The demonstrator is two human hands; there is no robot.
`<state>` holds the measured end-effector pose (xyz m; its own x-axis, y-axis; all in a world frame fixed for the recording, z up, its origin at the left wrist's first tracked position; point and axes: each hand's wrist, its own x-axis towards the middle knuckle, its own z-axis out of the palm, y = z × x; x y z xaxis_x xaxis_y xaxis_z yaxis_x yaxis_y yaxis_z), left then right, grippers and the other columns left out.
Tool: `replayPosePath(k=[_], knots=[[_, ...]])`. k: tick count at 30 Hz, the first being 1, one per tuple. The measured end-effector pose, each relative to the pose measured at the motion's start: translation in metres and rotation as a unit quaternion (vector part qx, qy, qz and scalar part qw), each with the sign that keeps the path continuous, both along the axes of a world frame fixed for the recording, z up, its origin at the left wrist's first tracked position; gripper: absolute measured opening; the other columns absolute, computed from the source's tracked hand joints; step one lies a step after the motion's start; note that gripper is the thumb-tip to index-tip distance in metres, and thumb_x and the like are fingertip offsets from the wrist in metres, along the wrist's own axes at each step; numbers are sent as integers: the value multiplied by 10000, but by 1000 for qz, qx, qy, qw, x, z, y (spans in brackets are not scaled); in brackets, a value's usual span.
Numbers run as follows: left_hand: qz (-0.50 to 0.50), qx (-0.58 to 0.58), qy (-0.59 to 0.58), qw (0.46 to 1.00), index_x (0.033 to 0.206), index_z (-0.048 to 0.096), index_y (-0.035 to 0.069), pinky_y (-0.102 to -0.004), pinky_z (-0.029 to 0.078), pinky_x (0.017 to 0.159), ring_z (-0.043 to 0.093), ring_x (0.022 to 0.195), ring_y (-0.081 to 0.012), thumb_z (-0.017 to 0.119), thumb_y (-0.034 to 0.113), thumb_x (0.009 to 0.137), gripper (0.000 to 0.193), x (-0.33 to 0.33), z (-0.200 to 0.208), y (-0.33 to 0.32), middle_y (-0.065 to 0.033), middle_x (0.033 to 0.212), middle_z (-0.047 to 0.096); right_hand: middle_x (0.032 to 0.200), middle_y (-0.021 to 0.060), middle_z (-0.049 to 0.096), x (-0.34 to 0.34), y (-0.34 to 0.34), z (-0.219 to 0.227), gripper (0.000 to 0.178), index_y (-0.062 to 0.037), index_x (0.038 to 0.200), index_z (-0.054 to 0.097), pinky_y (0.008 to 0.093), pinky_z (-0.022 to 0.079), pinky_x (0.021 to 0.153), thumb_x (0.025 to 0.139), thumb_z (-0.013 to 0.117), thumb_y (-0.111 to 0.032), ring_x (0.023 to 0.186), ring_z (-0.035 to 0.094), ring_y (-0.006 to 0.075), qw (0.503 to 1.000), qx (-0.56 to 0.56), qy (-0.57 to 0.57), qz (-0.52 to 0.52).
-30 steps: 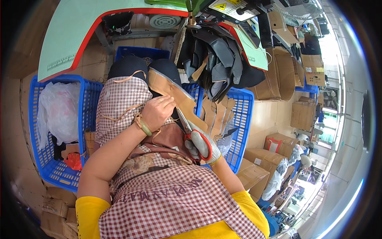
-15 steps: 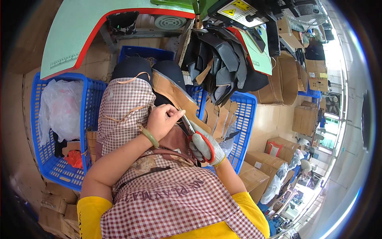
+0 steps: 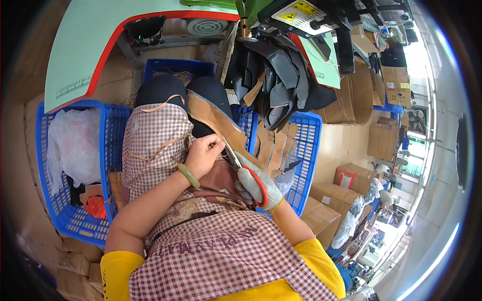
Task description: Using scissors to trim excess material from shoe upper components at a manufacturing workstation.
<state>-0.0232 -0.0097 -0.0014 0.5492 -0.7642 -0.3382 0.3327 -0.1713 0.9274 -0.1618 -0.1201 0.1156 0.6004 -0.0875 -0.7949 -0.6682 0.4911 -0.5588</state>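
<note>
Red-handled scissors are in my gloved right hand, their blades pointing up and left along the edge of a tan and dark sheet piece. That long piece lies across my right thigh. My bare left hand, a green bangle on its wrist, is pinched closed beside the blade tips. Whatever is between its fingertips is too small to make out. Beneath both hands is my checked apron, with a brownish cloth area on my lap.
A blue basket with a plastic bag stands at my left; another blue basket holds tan pieces at my right. Dark cut pieces hang by the machine ahead. A pale green table curves around front left. Cardboard boxes stand at right.
The whole view has shifted slightly. My right hand and the scissors have turned a little, so the red handle loop looks narrower. My left hand stays pinched near the blades.
</note>
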Motion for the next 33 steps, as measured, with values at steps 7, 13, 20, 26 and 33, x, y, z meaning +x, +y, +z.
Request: replayPosePath(k=[7,13,20,26,33], knots=[[22,-27,-13,999,761,562,-25,-262,383,519,444,558,-68,579,89,903,183,-10,4,8,-26,582,491,685,-49,484,6,12,9,597,-147,1475,301,184,299,399,968,521,-373,463,376,30,999,15,17,-36],[8,33,-81,996,769,589,-22,-307,422,595,549,689,-169,607,83,869,146,-8,15,10,-96,846,602,700,-32,495,9,9,4,615,-284,1470,296,185,285,417,938,558,-446,489,390,47,988,103,69,-91],[79,54,-265,959,769,629,11,-422,396,964,454,1152,-413,648,93,791,87,-10,21,12,-294,1375,402,704,-48,457,30,6,16,624,-278,1491,263,176,313,430,949,515,-459,507,371,38,992,76,88,-49],[42,59,-271,960,741,631,8,-423,372,1001,462,1161,-440,643,108,798,116,-8,16,15,-340,1467,263,724,-34,483,33,-2,10,615,-318,1494,245,189,314,425,955,510,-451,517,392,52,991,84,99,-39],[31,38,-214,976,704,641,19,-398,383,992,492,1169,-409,661,103,776,113,1,19,17,-370,1459,241,732,-31,482,36,-17,-3,624,-332,1485,263,191,305,418,941,530,-482,512,379,51,987,126,98,-36]])
